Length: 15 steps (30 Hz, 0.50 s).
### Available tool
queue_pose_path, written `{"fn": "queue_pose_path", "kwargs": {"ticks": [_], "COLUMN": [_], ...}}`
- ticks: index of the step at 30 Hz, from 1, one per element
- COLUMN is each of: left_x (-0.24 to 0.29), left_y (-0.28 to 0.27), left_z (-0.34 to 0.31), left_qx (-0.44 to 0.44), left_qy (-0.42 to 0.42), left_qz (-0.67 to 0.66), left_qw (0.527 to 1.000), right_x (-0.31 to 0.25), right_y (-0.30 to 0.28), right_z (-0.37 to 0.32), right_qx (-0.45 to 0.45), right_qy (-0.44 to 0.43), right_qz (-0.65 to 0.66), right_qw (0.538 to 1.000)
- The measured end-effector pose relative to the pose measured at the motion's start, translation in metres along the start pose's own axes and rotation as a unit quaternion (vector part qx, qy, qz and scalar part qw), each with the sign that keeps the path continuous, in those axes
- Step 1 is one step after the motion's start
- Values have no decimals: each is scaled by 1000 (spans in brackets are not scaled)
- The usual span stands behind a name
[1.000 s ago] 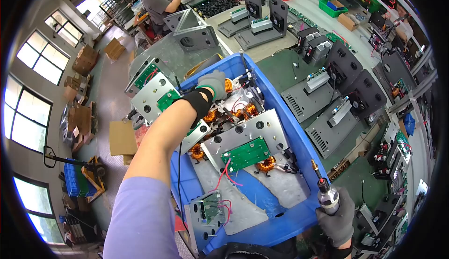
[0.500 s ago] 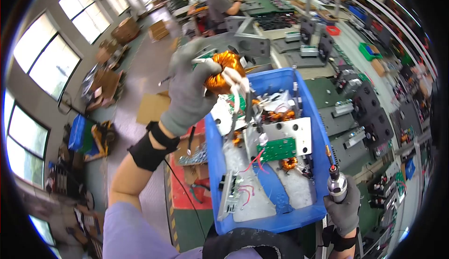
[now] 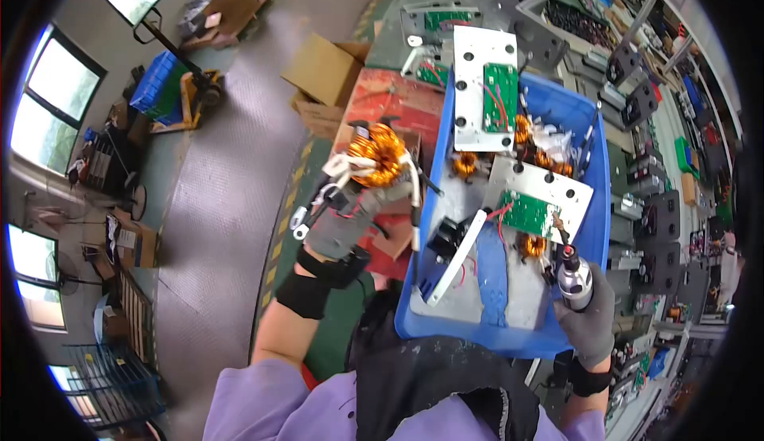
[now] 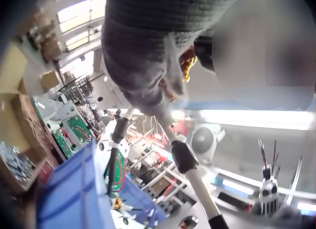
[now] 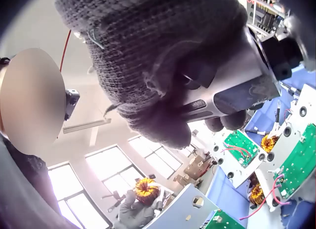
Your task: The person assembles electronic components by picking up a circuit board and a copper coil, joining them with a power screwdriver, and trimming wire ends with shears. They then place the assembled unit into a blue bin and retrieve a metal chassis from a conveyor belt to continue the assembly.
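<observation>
In the head view my gloved left hand [image 3: 342,222] holds a copper-wound coil [image 3: 378,157] with white and black leads, left of the blue bin [image 3: 602,178]. The left wrist view shows the glove [image 4: 143,56] above the hanging leads [image 4: 185,157], with the coil mostly hidden. My gloved right hand [image 3: 589,318] grips a silver power tool [image 3: 574,280] at the bin's right front side; its tip overlaps a metal plate with a green board [image 3: 529,214]. Up close in the right wrist view, fingers wrap the tool body [image 5: 237,86].
Another plate with a green board [image 3: 485,91] leans at the bin's back left. Smaller coils [image 3: 533,244] lie inside. Left of the bin are a red surface [image 3: 374,95] and a cardboard box [image 3: 322,71]. A pallet jack [image 3: 189,99] stands on the floor.
The head view has swung left. My left hand has lifted the coil out of the bin and carried it left. My right hand still grips the tool.
</observation>
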<state>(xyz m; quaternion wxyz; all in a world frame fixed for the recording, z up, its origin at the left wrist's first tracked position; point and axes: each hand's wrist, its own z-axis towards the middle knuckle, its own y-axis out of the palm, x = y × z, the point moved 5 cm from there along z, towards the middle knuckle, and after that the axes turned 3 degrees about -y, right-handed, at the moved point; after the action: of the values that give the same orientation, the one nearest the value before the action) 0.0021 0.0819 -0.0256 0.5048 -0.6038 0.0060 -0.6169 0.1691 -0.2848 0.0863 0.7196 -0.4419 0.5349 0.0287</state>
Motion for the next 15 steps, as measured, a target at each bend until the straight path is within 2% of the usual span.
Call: {"fn": "queue_pose_path", "kwargs": {"ticks": [1, 2, 3, 5, 6, 7, 8, 9, 10, 11, 13, 14, 15], "left_x": [7, 36, 59, -75, -40, 2, -24, -43, 1, 10, 12, 34, 54], "left_y": [-18, -38, -51, -35, -37, -34, -32, -32, -39, -33, -27, -32, -38], "left_z": [-2, -10, -23, -68, -47, -28, -39, -58, -69, -73, -77, -72, -66], "left_qx": [-32, 50, 130, 53, -23, -93, -29, 34, 44, 32, 72, 46, 12], "left_qy": [10, 108, 205, 74, -37, -147, -135, -107, -183, -186, -244, -112, -23], "left_qz": [-200, -68, 67, -10, -405, -725, -505, -239, -329, -328, -364, -49, 116], "left_qw": [979, 991, 968, 996, 913, 666, 852, 965, 925, 926, 896, 991, 993], "right_x": [-1, 3, 7, 12, 18, 24, 30, 35, 40, 44, 51, 55, 58], "right_y": [2, 3, 2, 8, 11, 15, 21, 26, 34, 39, 49, 51, 53], "right_z": [6, 6, 6, 1, -2, -3, -6, -8, -3, -4, -7, -9, -11], "right_qx": [-28, -42, -45, -111, -116, -117, -132, -146, -157, -156, -159, -160, -157], "right_qy": [-18, -32, -22, -43, -52, -42, -42, -42, -17, -5, -20, -13, -2], "right_qz": [-36, -51, -55, -177, -181, -182, -194, -204, -217, -213, -212, -197, -195], "right_qw": [999, 997, 997, 977, 975, 975, 971, 967, 963, 965, 964, 967, 968]}}
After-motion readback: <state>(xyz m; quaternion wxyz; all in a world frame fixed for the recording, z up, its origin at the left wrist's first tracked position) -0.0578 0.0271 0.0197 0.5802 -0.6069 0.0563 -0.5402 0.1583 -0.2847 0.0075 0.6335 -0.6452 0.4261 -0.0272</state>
